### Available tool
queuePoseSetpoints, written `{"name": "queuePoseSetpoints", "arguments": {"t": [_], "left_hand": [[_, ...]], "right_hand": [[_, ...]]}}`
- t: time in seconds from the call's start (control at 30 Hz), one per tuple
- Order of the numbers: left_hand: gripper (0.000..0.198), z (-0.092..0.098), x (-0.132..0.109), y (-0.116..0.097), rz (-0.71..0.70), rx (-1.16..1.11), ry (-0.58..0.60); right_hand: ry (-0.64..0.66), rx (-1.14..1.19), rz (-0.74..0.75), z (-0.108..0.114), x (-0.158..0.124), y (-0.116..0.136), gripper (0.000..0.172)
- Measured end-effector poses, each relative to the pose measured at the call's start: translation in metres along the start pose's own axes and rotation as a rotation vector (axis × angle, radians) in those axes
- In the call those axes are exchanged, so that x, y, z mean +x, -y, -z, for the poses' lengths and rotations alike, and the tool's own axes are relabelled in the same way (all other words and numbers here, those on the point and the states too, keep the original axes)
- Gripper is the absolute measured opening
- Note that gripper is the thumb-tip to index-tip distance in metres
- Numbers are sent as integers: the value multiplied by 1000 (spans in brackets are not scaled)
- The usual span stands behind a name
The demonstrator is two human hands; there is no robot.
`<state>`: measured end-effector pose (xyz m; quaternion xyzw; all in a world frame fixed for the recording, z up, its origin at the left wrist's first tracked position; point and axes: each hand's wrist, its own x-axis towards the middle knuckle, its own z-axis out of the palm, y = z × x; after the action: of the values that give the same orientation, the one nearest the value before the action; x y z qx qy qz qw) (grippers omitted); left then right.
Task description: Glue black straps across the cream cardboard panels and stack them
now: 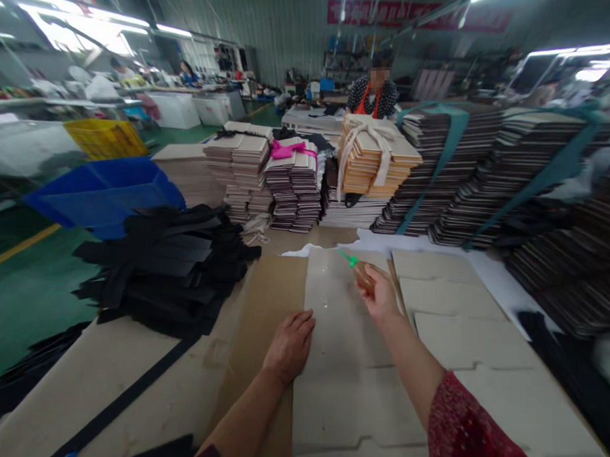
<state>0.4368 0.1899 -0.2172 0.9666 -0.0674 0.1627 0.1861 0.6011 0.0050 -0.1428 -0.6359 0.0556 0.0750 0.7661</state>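
- Workshop: green floor [42, 317]; a co-worker [373, 98] is beyond the stacks.
- Worktop [262, 290]: strapped board stacks [457, 163] line the far side; a pile of black strips [173, 260] lies at left.
- Grey panels [361, 406]: overlapping, in two columns before the person.
- Left hand [289, 346]: spread flat, holding nothing, fingertips at the left column's outer edge.
- Right hand [380, 296]: grip closed around a squeeze bottle [364, 278], held over the left column's far end, green nozzle [348, 257] pointing far-left.
- Pale spots [326, 306]: dotted along the left column's outer side. Progress: judged partial; no spots can be made out on the right column.
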Motion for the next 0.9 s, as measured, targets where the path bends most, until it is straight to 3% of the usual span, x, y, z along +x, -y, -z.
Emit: {"name": "queuePoseSetpoints", "arguments": {"t": [0.07, 0.13, 0.33, 0.43, 0.53, 0.6, 0.67, 0.77, 0.83, 0.9], "left_hand": [[30, -1, 1, 2, -1, -40, 0], [31, -3, 3, 4, 20, -87, 1], [35, -1, 12, 5, 166, -173, -44], [32, 13, 19, 3, 210, -165, -54], [30, 26, 26, -19, 267, -103, -129], [29, 30, 21, -58, 241, -84, -159], [28, 29, 0, -117, 112, -124, -102], [22, 15, -57, -232, -138, -226, 100], [27, 0, -103, -306, -291, -315, 303], [35, -17, -145, -365, -338, -322, 472]], "right_hand": [[-33, 82, -31, 39, -24, 18, 39], [-107, 121, -42, 92, -62, 38, 37], [-458, 117, -37, 257, -235, 83, 39], [-630, 82, -28, 309, -319, 81, 39], [-737, 71, -72, 339, -377, 64, 41], [-763, 105, -117, 353, -398, 49, 44], [-759, 154, -166, 367, -407, 33, 49], [-757, 178, -242, 386, -407, 14, 58], [-727, 161, -289, 397, -405, 6, 62], [-647, 126, -318, 405, -405, 1, 65]]}}
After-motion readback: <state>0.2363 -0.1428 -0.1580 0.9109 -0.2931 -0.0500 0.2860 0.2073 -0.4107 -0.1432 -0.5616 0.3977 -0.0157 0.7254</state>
